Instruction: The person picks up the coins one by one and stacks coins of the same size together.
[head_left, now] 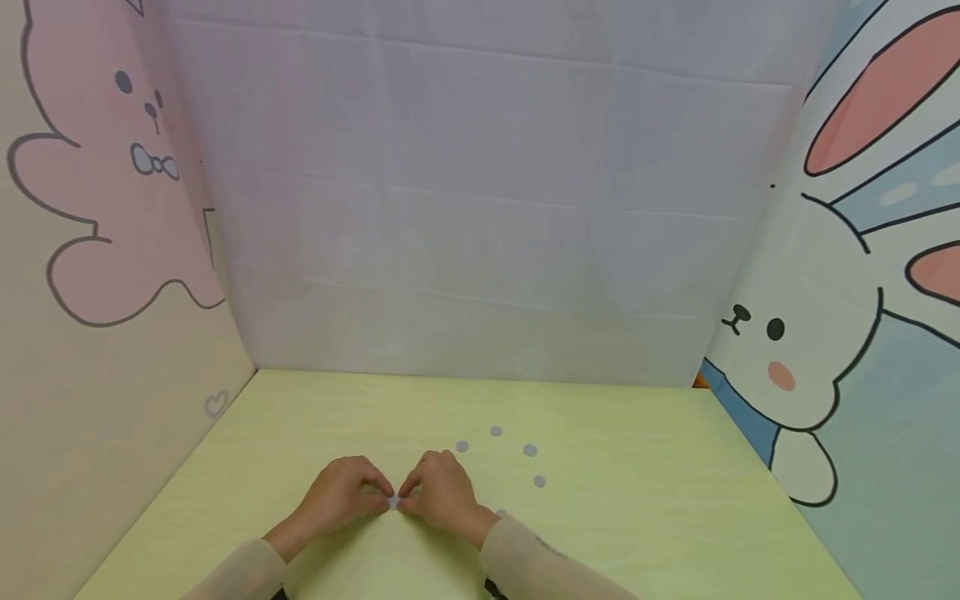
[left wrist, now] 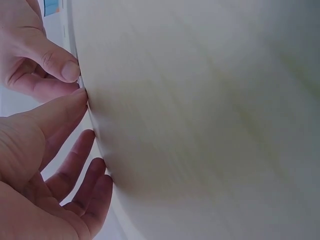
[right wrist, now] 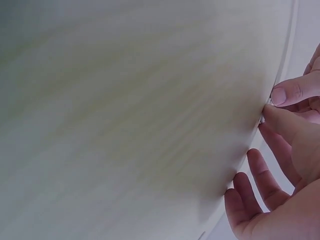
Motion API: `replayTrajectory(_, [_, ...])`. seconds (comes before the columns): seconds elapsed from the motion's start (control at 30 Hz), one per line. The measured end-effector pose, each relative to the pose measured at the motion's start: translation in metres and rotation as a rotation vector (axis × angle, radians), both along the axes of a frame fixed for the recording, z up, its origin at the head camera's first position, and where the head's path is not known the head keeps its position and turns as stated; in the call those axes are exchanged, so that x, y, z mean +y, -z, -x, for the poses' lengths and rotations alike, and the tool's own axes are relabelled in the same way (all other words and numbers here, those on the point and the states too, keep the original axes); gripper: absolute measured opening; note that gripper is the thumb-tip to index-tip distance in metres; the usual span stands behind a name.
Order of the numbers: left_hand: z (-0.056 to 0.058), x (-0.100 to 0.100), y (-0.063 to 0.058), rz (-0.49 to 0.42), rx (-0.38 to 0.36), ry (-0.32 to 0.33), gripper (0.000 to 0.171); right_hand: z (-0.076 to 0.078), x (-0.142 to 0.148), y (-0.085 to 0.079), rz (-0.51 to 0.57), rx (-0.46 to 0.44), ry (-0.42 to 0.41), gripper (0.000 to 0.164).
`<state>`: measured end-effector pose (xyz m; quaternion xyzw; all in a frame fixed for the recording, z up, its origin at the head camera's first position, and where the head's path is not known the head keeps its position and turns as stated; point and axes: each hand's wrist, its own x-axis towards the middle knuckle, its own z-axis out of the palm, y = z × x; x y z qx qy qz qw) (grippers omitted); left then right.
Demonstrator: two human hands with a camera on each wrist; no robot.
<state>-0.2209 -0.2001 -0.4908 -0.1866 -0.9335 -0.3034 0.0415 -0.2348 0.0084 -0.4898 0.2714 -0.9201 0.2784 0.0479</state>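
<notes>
A small grey disc (head_left: 393, 502) lies at the yellow tabletop between my two hands, mostly covered by fingertips. On its left side, my left hand (head_left: 341, 497) pinches the edge with thumb and index finger. From the right, my right hand (head_left: 441, 493) pinches the opposite edge in the same way. In the left wrist view the left hand (left wrist: 45, 150) has its other fingers touching the table surface. The right wrist view shows the right hand (right wrist: 287, 170) likewise low against the table, with only a sliver of the disc (right wrist: 262, 119) visible.
Several more grey discs lie in a loose curve to the right, among them a far one (head_left: 497, 431), a right one (head_left: 540, 482) and one partly hidden (head_left: 501, 513) by the right forearm. A white sheet (head_left: 480, 208) stands behind the table, with printed walls at both sides.
</notes>
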Motion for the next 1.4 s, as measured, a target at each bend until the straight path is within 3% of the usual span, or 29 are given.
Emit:
replayTrajectory(0.57, [0.001, -0.001, 0.003, -0.007, -0.032, -0.029, 0.017, -0.001, -0.002, -0.001, 0.018, -0.042, 0.025, 0.010])
replayTrajectory(0.97, [0.000, 0.001, 0.000, 0.000, -0.001, -0.009, 0.015, 0.005, 0.015, -0.007, -0.074, -0.059, -0.088, 0.015])
replayTrajectory(1.23, [0.000, 0.002, 0.001, 0.021, 0.002, -0.027, 0.016, 0.014, 0.044, -0.020, 0.046, -0.099, -0.071, 0.014])
replayTrajectory(1.4, [0.001, 0.002, -0.002, 0.021, -0.003, -0.031, 0.017, 0.026, 0.075, -0.030, 0.104, -0.028, -0.062, 0.017])
